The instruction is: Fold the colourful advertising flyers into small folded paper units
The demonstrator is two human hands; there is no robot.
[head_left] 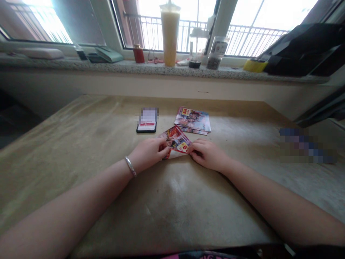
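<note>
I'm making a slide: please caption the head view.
Left hand and right hand hold a partly folded leaflet on a table, near a phone and leaflet stack.

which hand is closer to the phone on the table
Left. The left hand is just on the near side of the phone, apart from it; the right hand is farther off, toward the right, at the right end of the leaflet.
</note>
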